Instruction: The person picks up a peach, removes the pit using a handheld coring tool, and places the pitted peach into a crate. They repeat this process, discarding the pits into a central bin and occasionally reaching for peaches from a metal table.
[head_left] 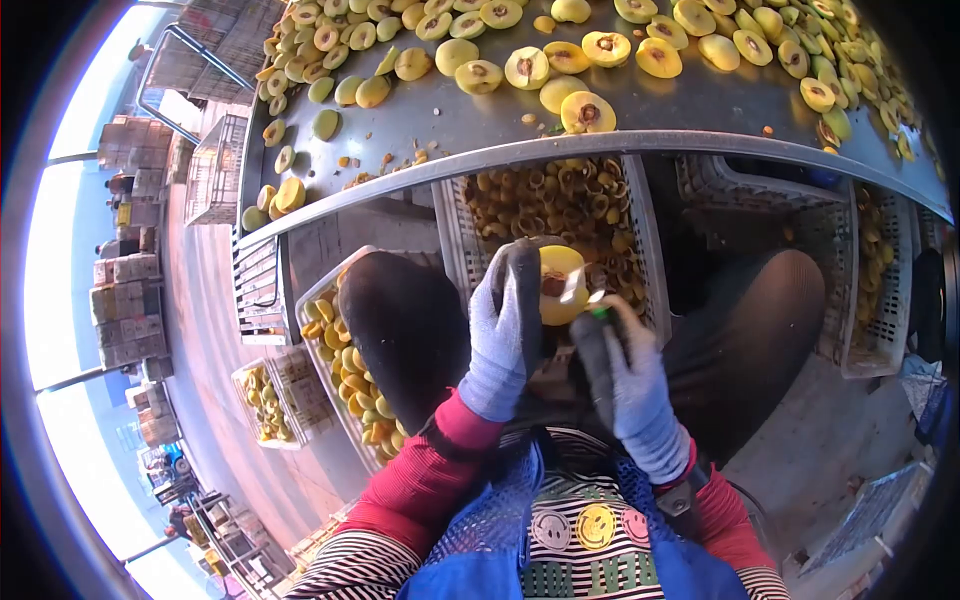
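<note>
My left hand (pixel 508 315), in a grey-and-white work glove, is closed around a yellow peach half (pixel 561 280) and holds it up above my lap. The fruit's cut face is turned to the right and shows a dark reddish centre. In my right hand (pixel 622 370), gloved the same way, is a small pitting knife (pixel 598 312) with a bit of green at its handle. Its shiny metal end is at the cut face of the peach; the fingers hide most of the handle. Bare fingertips show on the right glove.
A metal table (pixel 450 120) with many peach halves crosses the top. Below its edge, between my knees, stands a crate (pixel 648 240) of pits and scraps. At left is a crate (pixel 310 330) of peach pieces; another crate (pixel 862 340) stands at right.
</note>
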